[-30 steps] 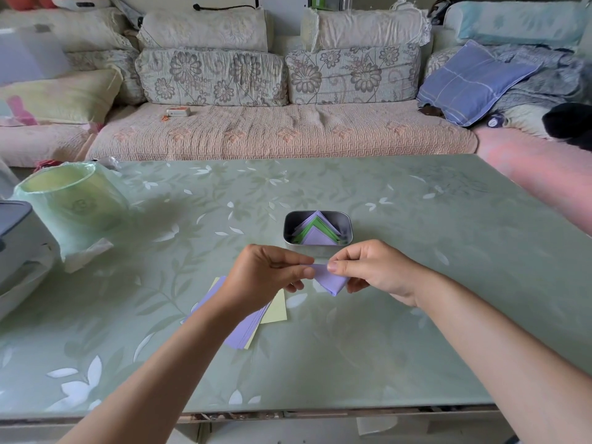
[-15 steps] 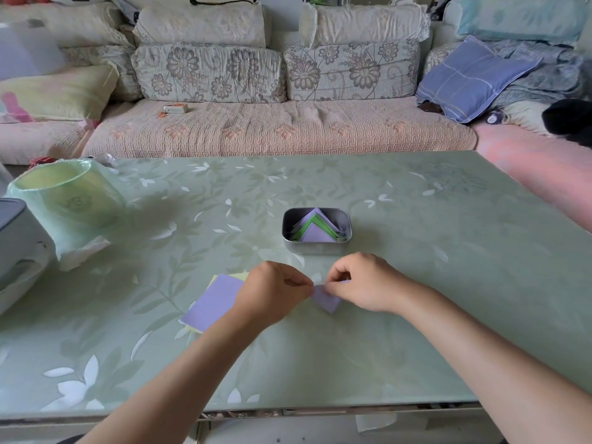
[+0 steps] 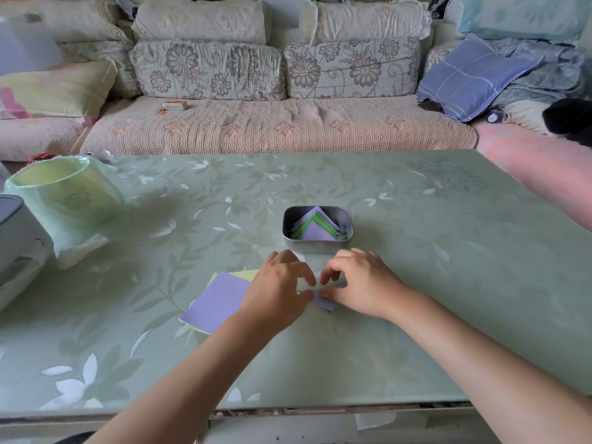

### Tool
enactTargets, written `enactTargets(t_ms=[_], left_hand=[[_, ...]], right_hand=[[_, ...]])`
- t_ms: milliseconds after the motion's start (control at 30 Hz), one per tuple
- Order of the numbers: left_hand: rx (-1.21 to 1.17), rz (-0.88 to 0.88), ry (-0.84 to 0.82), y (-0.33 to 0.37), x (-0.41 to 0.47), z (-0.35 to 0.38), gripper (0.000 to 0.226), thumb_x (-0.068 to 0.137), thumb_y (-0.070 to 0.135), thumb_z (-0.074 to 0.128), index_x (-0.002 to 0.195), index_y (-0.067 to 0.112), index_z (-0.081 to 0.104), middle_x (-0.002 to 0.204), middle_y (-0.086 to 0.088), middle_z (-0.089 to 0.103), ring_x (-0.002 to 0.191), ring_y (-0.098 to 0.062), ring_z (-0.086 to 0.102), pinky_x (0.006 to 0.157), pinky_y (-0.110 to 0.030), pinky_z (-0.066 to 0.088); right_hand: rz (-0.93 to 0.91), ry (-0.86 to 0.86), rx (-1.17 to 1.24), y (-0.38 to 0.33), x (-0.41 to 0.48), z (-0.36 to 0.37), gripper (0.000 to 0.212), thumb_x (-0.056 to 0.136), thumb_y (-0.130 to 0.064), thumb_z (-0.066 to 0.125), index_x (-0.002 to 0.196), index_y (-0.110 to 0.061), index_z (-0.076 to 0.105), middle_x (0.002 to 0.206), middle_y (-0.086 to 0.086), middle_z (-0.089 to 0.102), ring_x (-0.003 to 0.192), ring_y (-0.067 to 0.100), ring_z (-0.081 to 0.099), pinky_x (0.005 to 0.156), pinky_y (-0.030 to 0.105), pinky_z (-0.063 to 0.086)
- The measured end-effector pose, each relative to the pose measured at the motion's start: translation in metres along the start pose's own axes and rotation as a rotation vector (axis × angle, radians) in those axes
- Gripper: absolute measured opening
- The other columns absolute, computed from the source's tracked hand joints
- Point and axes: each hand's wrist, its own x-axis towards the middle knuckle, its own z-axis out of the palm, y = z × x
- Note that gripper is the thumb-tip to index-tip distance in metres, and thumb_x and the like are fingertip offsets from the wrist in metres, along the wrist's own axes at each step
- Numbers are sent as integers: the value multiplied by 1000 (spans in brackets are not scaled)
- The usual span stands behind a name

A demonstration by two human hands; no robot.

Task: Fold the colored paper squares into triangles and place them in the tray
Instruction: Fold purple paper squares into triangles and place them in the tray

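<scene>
We have one folded purple paper (image 3: pixel 324 303) flat on the table (image 3: pixel 448 283), near the tray. Both hands pinch it with bent fingers, left hand (image 3: pixel 278 293) and right hand (image 3: pixel 363 285). The one metal tray (image 3: pixel 317 248) holds purple and green triangles (image 3: pixel 317 233), too overlapped to count. One stack of squares (image 3: pixel 217 302), purple over yellow, lies just left.

I had one wide-angle camera, head-worn, looking forward and down across the table (image 3: pixel 416 267) toward the sofa (image 3: pixel 275 129).
</scene>
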Motion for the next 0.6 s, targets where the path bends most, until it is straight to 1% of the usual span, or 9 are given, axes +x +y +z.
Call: enactTargets(t_ms=[67,100,200,300,367,400,500,600], left_hand=[[-52,129,-13,0,-2,5,18,77,6,72,80,24,74,86,8,53,82,-16,49,73,-26,40],[-65,176,-26,1,-4,8,20,79,4,65,79,22,74,84,6,57,80,-18,52,72,-26,41],[-65,246,-69,0,-8,11,33,85,13,47,86,24,78,85,3,62,79,-21,56,70,-31,46],[-34,322,-85,-5,-11,8,38,88,3,51,96,30,76,86,4,60,78,-17,52,72,-30,44],[-10,363,-97,-5,-14,4,34,93,6,51,102,30,73,89,6,60,78,-16,50,72,-28,45],[0,375,-99,-5,-16,2,32,95,10,49,105,30,72,91,6,60,78,-16,49,73,-28,45],[35,378,-114,-1,-19,-1,36,95,16,44,114,33,69,94,6,58,79,-17,49,74,-25,43],[96,385,-148,2,-20,0,43,90,16,43,122,35,64,101,7,54,83,-18,48,80,-22,40]], right_hand=[[12,8,37,0,-1,1,20,76,-53,77,86,-37,68,86,-12,56,87,11,49,84,31,40],[18,8,48,0,-1,1,19,76,-50,77,86,-37,69,87,-12,57,86,11,48,83,30,40],[41,0,62,0,-2,1,14,76,-43,77,86,-34,72,91,-11,60,87,11,49,82,28,40],[58,-11,97,0,-4,0,15,77,-42,77,87,-33,72,97,-9,62,92,12,52,85,26,41],[69,-27,119,1,-6,-3,16,77,-43,79,88,-32,72,98,-8,61,91,12,54,85,26,42],[76,-38,129,2,-6,-5,18,77,-44,79,88,-32,71,98,-8,60,87,10,54,84,25,43],[101,-93,151,6,-8,-12,23,78,-51,78,91,-34,71,98,-11,56,74,-1,52,74,21,41],[130,-135,143,11,-10,-17,21,78,-47,78,95,-37,70,100,-12,55,69,-2,49,65,17,36]])
